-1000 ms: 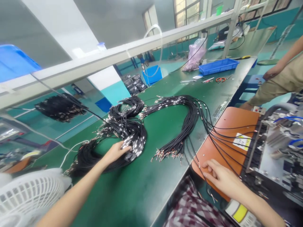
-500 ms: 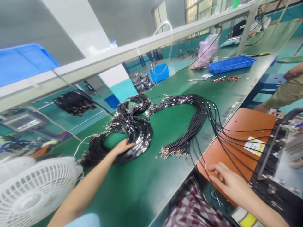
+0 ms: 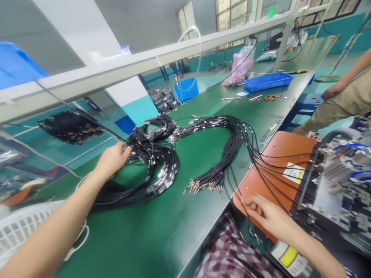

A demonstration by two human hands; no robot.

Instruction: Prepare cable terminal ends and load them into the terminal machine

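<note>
Black cables with white sleeves lie in a large curved bundle (image 3: 165,173) on the green bench. At its upper left end, my left hand (image 3: 113,158) is closed on some of the cables, the fingertips partly hidden among them. A second bundle of black cables (image 3: 232,150) arcs across the middle of the bench, its bare copper-coloured ends toward me. My right hand (image 3: 266,212) is held over the front edge of the orange-brown board, fingers curled, with a thin black cable (image 3: 242,199) at thumb and fingertips.
Several cables run over the orange-brown board (image 3: 269,154) to a machine (image 3: 342,193) at right. A white fan (image 3: 26,227) stands at left. Farther back are a blue tray (image 3: 269,82), red-handled pliers (image 3: 271,98) and a plastic bag (image 3: 240,65). Another person's leg (image 3: 339,100) is at right.
My left hand has moved from the white-sleeved middle of the bundle up and left to its far end. My right hand keeps nearly the same pose. The view has shifted slightly.
</note>
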